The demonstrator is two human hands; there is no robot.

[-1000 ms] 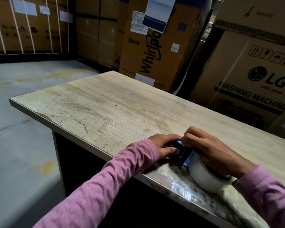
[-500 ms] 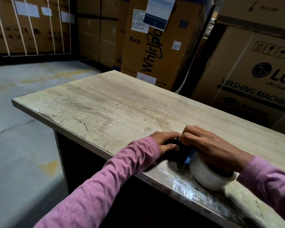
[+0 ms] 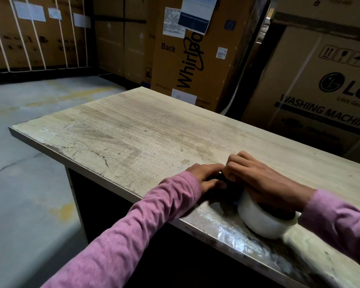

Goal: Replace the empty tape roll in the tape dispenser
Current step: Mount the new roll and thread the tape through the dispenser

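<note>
— Dark plastic was all that showed between the fingers (image 3: 231, 173): both sets were curled tight over the head of the tape dispenser (image 3: 220, 177), most of it hidden under them.

— What did each hand have?

— The left hand (image 3: 206, 177) gripped the dispenser's front end. The right hand (image 3: 264, 183) pinched at the same spot with its fingertips while its palm lay across the top of the tape roll (image 3: 264, 221). Whether it pinched a tape end or the plastic itself, I could not tell.

— And the roll?

— White and full, lying flat on the worktop (image 3: 143, 138) near the front edge, seemingly already seated on the dispenser. So I judged the step to be threading the tape through the head.

— How would one do that well?

— Keep the left hand steady as an anchor, draw the free end out straight with the right, sticky side away from the fingers, and keep the palm's weight on the roll so it cannot spin loose. So close to the edge, a hard pull might drag it off.

— Beyond that?

— Pink sleeves (image 3: 133, 235), then appliance cartons (image 3: 320, 90) behind the worktop.
</note>
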